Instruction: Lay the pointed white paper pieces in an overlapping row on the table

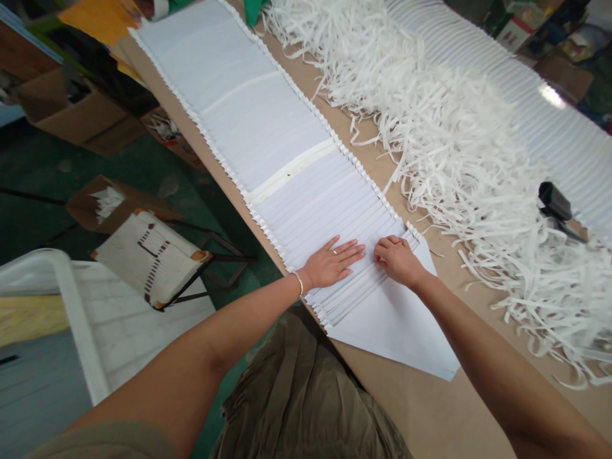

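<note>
A long row of overlapping white paper sheets (291, 121), probably flaps of envelopes, lies fanned out along the table. My left hand (335, 261) rests flat on the row with its fingers spread, a ring and a bracelet on it. Just to its right, my right hand (399, 260) has its fingers bent and drawn together at the narrow edges of the overlapped sheets. What its fingertips pinch is too small to make out. Below my right hand lies the broad white face of the nearest sheet (396, 325), with a pointed end toward the right.
A large heap of curly white strips (459, 140) covers the table beyond the row. Behind it lies another row of white sheets (526, 83). A black object (554, 201) sits there. On the floor side are a stool (153, 258), cardboard boxes (79, 111) and a white crate (79, 319).
</note>
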Demonstrator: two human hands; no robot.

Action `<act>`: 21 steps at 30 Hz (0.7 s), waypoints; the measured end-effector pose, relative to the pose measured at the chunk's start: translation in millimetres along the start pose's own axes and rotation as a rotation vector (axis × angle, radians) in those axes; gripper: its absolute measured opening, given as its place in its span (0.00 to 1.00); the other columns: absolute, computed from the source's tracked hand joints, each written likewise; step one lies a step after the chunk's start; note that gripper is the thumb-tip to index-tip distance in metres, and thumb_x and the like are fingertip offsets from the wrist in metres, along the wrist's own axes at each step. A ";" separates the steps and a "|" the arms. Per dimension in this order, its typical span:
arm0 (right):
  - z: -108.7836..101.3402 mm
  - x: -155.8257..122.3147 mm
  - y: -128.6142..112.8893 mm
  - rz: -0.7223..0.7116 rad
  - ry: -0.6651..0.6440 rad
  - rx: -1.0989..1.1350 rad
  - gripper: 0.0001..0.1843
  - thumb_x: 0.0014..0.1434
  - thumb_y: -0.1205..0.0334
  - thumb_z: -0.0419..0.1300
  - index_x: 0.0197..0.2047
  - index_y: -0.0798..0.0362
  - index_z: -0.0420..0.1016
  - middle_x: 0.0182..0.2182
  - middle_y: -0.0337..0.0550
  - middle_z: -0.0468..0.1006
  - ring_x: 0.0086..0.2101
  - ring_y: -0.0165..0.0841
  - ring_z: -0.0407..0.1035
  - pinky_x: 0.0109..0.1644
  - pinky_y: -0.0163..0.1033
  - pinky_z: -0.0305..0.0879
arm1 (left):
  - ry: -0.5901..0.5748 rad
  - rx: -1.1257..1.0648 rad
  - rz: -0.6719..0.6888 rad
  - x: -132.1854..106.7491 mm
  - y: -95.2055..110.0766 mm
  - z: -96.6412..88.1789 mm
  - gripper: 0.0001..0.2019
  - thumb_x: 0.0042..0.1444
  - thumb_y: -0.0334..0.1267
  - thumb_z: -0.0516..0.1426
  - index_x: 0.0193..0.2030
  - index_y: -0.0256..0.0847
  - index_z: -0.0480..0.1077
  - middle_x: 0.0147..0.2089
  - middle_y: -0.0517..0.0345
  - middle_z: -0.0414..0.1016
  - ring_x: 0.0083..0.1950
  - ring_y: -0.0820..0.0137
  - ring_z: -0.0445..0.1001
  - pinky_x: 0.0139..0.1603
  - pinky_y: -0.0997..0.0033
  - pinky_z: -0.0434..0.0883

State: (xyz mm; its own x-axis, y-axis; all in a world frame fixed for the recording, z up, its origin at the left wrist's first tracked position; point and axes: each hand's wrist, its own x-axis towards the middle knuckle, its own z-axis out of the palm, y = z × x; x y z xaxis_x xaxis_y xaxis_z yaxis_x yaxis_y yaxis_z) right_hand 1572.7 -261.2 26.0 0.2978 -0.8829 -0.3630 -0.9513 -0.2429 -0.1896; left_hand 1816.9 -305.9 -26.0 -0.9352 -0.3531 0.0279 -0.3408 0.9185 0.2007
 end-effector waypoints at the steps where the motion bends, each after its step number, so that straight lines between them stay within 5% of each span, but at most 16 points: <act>1: 0.4 1.7 0.6 0.004 -0.002 0.006 0.04 0.60 0.65 0.61 0.39 0.51 0.76 0.44 0.46 0.75 0.50 0.42 0.61 0.53 0.46 0.51 | -0.001 -0.002 0.001 -0.2 -0.3 0.0 0.27 0.71 0.45 0.43 0.75 0.48 0.48 0.78 0.63 0.44 0.78 0.65 0.41 0.77 0.46 0.45; 8: -1.9 6.8 -2.5 0.044 0.047 0.010 0.06 0.62 0.64 0.60 0.41 0.50 0.77 0.45 0.48 0.77 0.50 0.43 0.63 0.55 0.49 0.53 | -0.002 -0.010 -0.005 -0.2 -0.6 -0.4 0.27 0.71 0.47 0.44 0.75 0.48 0.49 0.78 0.63 0.44 0.78 0.65 0.41 0.77 0.46 0.44; 11: 7.5 -5.8 -18.8 0.129 0.209 0.008 0.13 0.65 0.60 0.57 0.50 0.53 0.76 0.55 0.52 0.74 0.57 0.45 0.62 0.61 0.51 0.52 | 0.004 -0.015 -0.006 -0.1 -1.0 0.9 0.28 0.70 0.48 0.45 0.75 0.48 0.49 0.77 0.62 0.45 0.78 0.64 0.41 0.77 0.46 0.43; 16: 54.7 -39.0 -57.5 0.286 0.424 -0.021 0.39 0.69 0.45 0.49 0.73 0.63 0.49 0.72 0.61 0.51 0.71 0.49 0.41 0.70 0.59 0.40 | 0.035 -0.029 -0.003 0.6 -2.4 5.3 0.29 0.70 0.49 0.45 0.75 0.46 0.48 0.77 0.59 0.47 0.78 0.63 0.42 0.77 0.45 0.43; 21: 86.6 -53.1 -63.3 0.293 0.408 0.019 0.44 0.69 0.41 0.47 0.76 0.58 0.38 0.73 0.55 0.46 0.72 0.46 0.37 0.71 0.61 0.36 | 0.035 -0.032 0.008 1.5 -2.5 8.3 0.30 0.70 0.48 0.45 0.75 0.45 0.47 0.77 0.59 0.46 0.78 0.63 0.41 0.76 0.43 0.42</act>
State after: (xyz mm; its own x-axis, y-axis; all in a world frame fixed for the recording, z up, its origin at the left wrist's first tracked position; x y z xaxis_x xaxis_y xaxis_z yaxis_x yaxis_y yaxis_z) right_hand 1624.0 -164.1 -21.7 -0.0409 -0.9990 -0.0181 -0.9876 0.0432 -0.1512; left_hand 1815.6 -307.2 -34.6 -0.9337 -0.3521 0.0642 -0.3293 0.9153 0.2318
